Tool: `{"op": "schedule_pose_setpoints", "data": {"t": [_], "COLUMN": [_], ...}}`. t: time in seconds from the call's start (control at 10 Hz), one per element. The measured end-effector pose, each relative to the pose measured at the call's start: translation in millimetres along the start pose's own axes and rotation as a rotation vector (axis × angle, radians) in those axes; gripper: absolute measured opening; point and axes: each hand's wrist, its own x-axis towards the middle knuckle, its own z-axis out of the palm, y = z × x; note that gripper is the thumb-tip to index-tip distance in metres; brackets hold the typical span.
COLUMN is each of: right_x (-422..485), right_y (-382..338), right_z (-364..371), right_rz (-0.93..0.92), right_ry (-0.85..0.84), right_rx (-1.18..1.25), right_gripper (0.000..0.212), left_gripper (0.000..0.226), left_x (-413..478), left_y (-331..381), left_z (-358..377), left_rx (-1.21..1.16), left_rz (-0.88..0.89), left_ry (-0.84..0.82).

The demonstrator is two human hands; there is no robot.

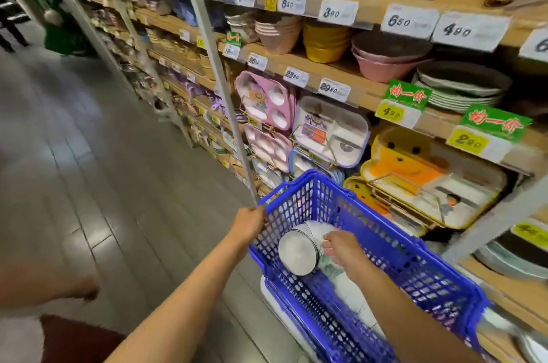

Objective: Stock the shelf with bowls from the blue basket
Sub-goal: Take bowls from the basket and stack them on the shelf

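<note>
blue basket (385,247) with white bowls (296,254), right hand (344,250) on them

Fingertips of left hand (250,223) hidden behind basket (385,241) rim. Under right hand (345,250) fingers, bowls (298,253) blurred; count unclear. Basket's near end is cut off.

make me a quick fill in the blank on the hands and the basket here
The left hand grips the rim of the basket, whose colour is ____.
The right hand reaches into it, onto stacked white ____.
That stack lies on its ____, not upright.
Missing: blue; bowls; side.
</note>
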Motion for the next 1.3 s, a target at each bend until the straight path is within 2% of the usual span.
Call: {"op": "schedule_pose_setpoints", "data": {"t": [0.1, 0.3, 0.4, 0.5, 0.6, 0.7, 0.8, 0.9, 1.0, 1.1, 1.2, 1.3], "right_x": [22, 61, 68, 83, 94, 112, 127, 142, 151, 154, 147, 138], "right_y": [10, 46, 59, 81, 96, 111, 112, 114, 116, 117, 111, 100], "right_z": [10, 38, 47, 57, 72, 91, 105, 110, 111, 111, 110, 105], "right_rz": [0.058, 0.22, 0.321, 0.419, 0.518, 0.58, 0.616, 0.632, 0.642, 0.656, 0.652, 0.684], "right_ry": [0.031, 0.131, 0.168, 0.213, 0.249, 0.249, 0.291, 0.371, 0.436, 0.47, 0.409, 0.255], "right_rx": [-0.059, -0.177, -0.166, -0.19, -0.171, -0.177, -0.119, -0.049, -0.045, -0.021, -0.015, -0.045], "right_gripper": [0.022, 0.026, 0.016, 0.032, 0.037, 0.035, 0.038, 0.039, 0.035, 0.034, 0.033, 0.03], "left_gripper": [0.023, 0.035, 0.023, 0.036, 0.047, 0.04, 0.038, 0.068, 0.082, 0.08, 0.077, 0.076], "left_x": [32, 95, 125, 155, 182, 195, 192, 188, 192, 193, 192, 190], "left_y": [-2, -20, -35, -58, -86, -100, -114, -120, -129, -128, -123, -112], "left_z": [6, 37, 53, 74, 88, 99, 108, 105, 102, 106, 108, 105], "left_rx": [0.14, 0.398, 0.547, 0.797, 1.011, 1.051, 1.123, 1.075, 1.067, 1.026, 1.022, 1.032], "left_rz": [-0.008, -0.026, -0.039, -0.005, 0.017, 0.054, 0.204, 0.169, 0.171, 0.142, 0.138, 0.134], "left_ry": [-0.069, -0.238, -0.384, -0.484, -0.567, -0.661, -0.764, -0.744, -0.729, -0.699, -0.662, -0.667]}}
